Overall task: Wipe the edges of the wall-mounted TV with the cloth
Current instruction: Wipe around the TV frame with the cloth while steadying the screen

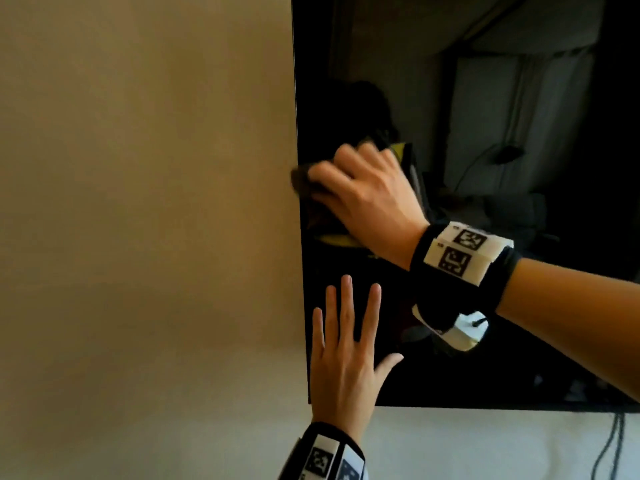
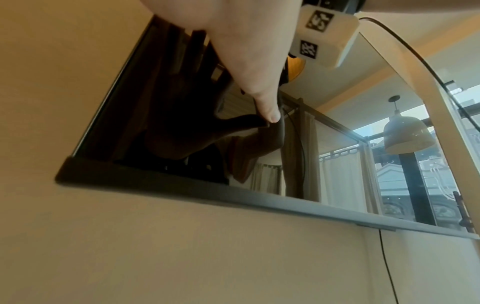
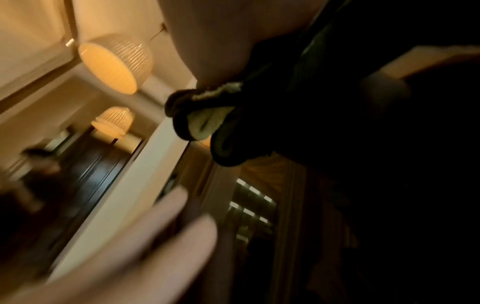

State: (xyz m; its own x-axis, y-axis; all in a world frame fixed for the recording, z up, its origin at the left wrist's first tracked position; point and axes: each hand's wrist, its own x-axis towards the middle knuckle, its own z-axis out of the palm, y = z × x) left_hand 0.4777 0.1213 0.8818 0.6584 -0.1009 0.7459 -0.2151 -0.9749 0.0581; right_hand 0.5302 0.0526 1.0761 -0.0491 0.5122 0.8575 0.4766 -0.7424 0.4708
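Note:
The black wall-mounted TV (image 1: 519,98) fills the right of the head view, and its left edge (image 1: 297,133) runs down the middle. My right hand (image 1: 360,188) grips a dark bunched cloth (image 1: 299,180) and holds it against that left edge at mid height. The cloth (image 3: 202,123) shows blurred in the right wrist view, tucked under the palm. My left hand (image 1: 346,341) lies flat on the screen near the lower left corner, fingers straight and spread. Its thumb (image 2: 270,115) touches the glass above the bottom bezel (image 2: 233,191).
A bare beige wall (image 1: 138,202) lies left of and below the TV. Dark cables (image 1: 616,441) hang down the wall under the TV's bottom edge at the right. The screen reflects the room and its lamps.

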